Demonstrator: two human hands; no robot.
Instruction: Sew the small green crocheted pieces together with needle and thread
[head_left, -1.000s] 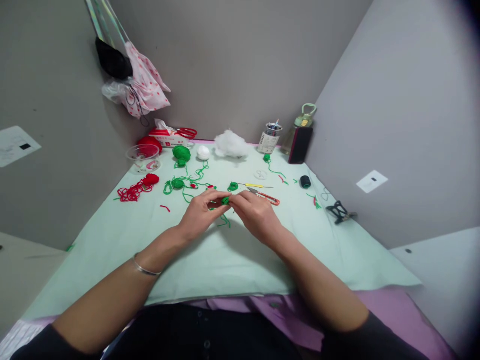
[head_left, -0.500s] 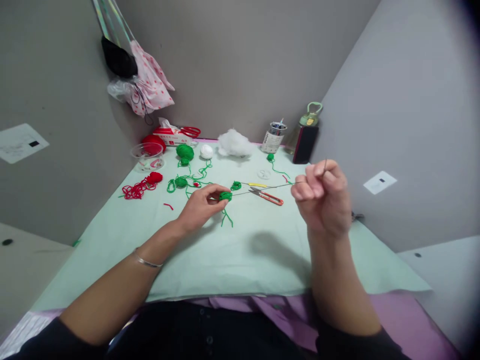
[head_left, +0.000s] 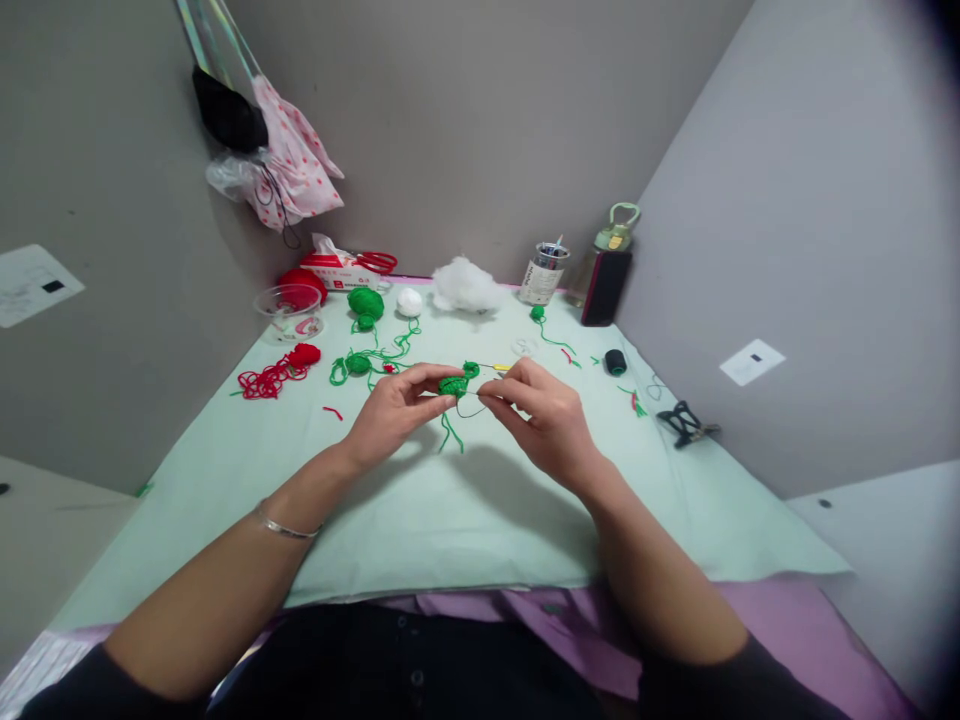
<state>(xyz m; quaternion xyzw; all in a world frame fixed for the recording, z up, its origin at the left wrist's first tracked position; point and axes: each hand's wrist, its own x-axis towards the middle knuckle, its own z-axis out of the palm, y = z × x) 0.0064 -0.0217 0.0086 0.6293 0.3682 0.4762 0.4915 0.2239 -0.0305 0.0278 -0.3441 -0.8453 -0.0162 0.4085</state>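
Between the thumb and fingers of my left hand (head_left: 397,412) is a small green crocheted piece (head_left: 452,386), with green yarn tails (head_left: 450,434) hanging below it. My right hand (head_left: 541,412) is closed in a pinch just right of the piece, on what looks like a thin needle (head_left: 474,394). A dark thread (head_left: 471,413) loops down between the two hands. Behind the held piece lies a smaller green curled piece (head_left: 471,370). A yellow-handled tool (head_left: 502,369) is partly hidden by my right hand.
Green yarn balls (head_left: 366,304), red yarn (head_left: 277,377), a white ball (head_left: 409,303) and stuffing (head_left: 468,287) lie farther back. On the right are a pen jar (head_left: 544,275), phone (head_left: 607,288), black thread spool (head_left: 615,361) and black clip (head_left: 684,425).
My right hand has come down and left from its raised spot, close to the green piece. The taut thread is now slack and looped. My left hand stays nearly in place.
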